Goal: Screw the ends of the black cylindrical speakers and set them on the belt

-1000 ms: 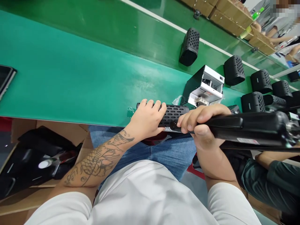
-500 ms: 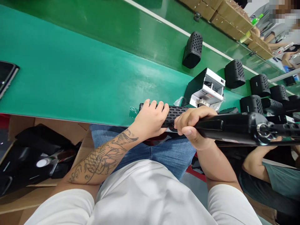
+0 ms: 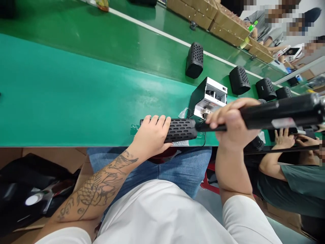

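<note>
Black speaker lies on the green tabletop, held by the left grip; the right grip clutches a tool. If the left grip slips, the speaker might roll and get scratched.

A black casing with rows of slots lies lengthwise under the left hand, its right half showing beyond the fingers. A black cylindrical driver, pale-labelled, extends rightward from the right hand; its narrow nose points left to the casing's end, contact unclear.
</note>
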Motion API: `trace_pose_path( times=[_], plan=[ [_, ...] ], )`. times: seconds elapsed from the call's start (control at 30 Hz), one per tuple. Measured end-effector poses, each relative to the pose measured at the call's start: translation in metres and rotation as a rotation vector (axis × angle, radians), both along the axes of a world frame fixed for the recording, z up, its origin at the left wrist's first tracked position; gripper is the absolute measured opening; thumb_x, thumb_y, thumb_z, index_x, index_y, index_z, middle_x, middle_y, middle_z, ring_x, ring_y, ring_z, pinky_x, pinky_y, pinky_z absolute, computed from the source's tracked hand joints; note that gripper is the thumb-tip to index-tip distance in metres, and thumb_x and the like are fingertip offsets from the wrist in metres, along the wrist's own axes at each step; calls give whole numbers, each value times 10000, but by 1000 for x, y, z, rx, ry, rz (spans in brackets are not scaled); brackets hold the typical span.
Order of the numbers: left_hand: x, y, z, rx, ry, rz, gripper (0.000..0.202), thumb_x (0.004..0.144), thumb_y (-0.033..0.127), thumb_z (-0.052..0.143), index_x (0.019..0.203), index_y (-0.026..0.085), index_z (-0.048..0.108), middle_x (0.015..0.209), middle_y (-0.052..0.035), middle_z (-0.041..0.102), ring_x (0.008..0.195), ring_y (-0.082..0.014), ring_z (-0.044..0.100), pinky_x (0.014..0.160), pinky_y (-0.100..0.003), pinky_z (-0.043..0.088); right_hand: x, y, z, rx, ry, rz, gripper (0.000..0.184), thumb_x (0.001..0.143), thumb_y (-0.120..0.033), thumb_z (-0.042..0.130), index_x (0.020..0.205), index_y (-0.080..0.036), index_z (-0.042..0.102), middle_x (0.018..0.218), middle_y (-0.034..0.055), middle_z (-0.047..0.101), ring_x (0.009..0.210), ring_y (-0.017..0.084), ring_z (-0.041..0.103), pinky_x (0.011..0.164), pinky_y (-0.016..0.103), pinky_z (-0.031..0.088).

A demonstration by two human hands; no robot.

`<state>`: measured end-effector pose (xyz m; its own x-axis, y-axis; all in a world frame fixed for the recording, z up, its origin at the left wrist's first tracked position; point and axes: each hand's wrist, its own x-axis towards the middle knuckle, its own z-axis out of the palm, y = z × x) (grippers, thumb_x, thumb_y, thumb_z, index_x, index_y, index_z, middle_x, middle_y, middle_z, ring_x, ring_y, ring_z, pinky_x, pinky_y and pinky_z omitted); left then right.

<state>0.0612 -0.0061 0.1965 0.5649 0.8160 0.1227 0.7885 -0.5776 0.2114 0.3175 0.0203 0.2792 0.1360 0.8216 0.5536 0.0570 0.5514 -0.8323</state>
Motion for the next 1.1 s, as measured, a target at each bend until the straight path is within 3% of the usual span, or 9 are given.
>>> trace_pose_path(
  times=[0.07,0.13,0.23,0.33,0.47,0.63,0.8,0.9,1.1],
  plan=[
    [1,0,-2,1,13,1,1024,984,510,1008,1792,-18,666,1684,-371,776,1450,-558,778,1284,-705,584,29,26,0,142,9,-241,511,933,-651,1129,1004,-282,782,670,-105,675,490,143,652,537,323,596],
    [2,0,-5,7,12,8,1011,981,508,1011,1779,-12,674,1669,-372,782,1433,-567,781,1253,-718,605,56,49,-9,109,-57,-358,592,885,-721,1142,979,-286,753,694,-81,705,537,150,677,571,330,596],
    [-1,-2,-11,39,-61,-1,962,986,539,1010,1745,33,705,1681,-372,776,1472,-579,775,1253,-726,622,83,68,-32,10,-62,-296,618,931,-776,1087,1014,-342,655,677,-116,645,553,143,626,667,348,649],
    [-15,-3,-20,115,-272,-55,826,1056,584,935,1716,129,732,1743,-321,756,1576,-555,749,1393,-750,566,88,68,-49,-23,-88,-238,617,979,-808,1038,1036,-368,608,673,-134,618,564,152,582,784,405,716],
    [-52,-1,-49,214,-587,-65,770,1114,586,853,1787,270,653,1818,-236,705,1666,-505,716,1457,-751,553,81,55,-48,35,-113,-242,536,1036,-764,1003,1053,-365,646,682,-118,647,558,174,579,770,470,718],
    [-77,4,-102,139,-791,-62,1194,990,709,1000,1935,283,408,1905,-289,562,1797,-542,599,1458,-784,561,49,13,-7,198,3,-216,394,1058,-560,1035,1027,-316,728,674,-84,614,509,172,607,579,399,627],
    [-72,3,-124,44,-837,-91,1431,864,561,1161,1977,303,300,1931,-295,521,1839,-540,566,1508,-785,514,-10,-36,34,163,-21,125,360,1044,-612,1046,981,-353,803,645,-89,643,419,163,575,514,381,661],
    [-69,3,-123,44,-873,-107,1395,867,518,1156,1971,314,328,1915,-269,547,1824,-526,586,1520,-761,514,-52,-45,33,91,-1,324,286,1079,-562,1026,1027,-361,830,652,-100,682,412,143,574,545,355,685],
    [-64,-1,-114,-14,-876,-59,1267,914,492,1074,1944,286,366,1888,-259,583,1812,-510,598,1537,-742,499,-105,-34,1,-26,-21,413,374,1043,-663,1013,994,-378,776,624,-91,678,410,180,585,515,398,665]
  ],
)
